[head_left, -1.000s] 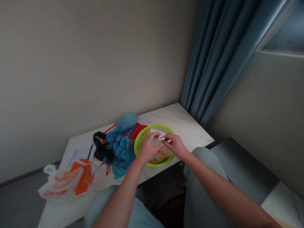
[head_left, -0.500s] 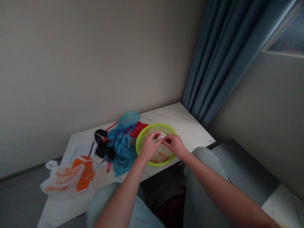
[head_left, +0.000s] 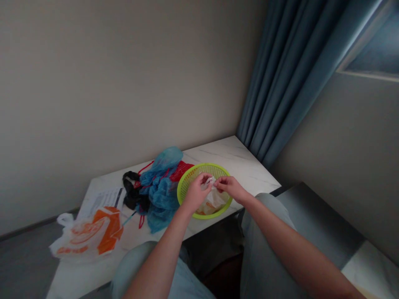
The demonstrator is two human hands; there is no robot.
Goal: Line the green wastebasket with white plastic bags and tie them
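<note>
Both hands are close together over a yellow-green plastic basket (head_left: 182, 182) with a perforated wall. A whitish, translucent plastic bag (head_left: 215, 199) with some orange print hangs down into the basket. My left hand (head_left: 198, 190) pinches its gathered top from the left. From the right, the fingertips of my right hand (head_left: 230, 187) are closed on the same top. The fingertips nearly meet, and the exact shape of the bag's top between them is too small to make out.
Left of the basket lie crumpled blue plastic bags (head_left: 163, 193), a red bag (head_left: 181, 170) and a black bag (head_left: 132, 195). Farther left, a white-and-orange bag (head_left: 90, 234) partly covers a printed sheet (head_left: 102, 199) on the white marbled table (head_left: 230, 153). A blue curtain (head_left: 274, 83) hangs at the right.
My right hand's fingers have shifted slightly and more of the bag's white top shows between the hands. The whole view has moved a little; the other bags lie as before.
</note>
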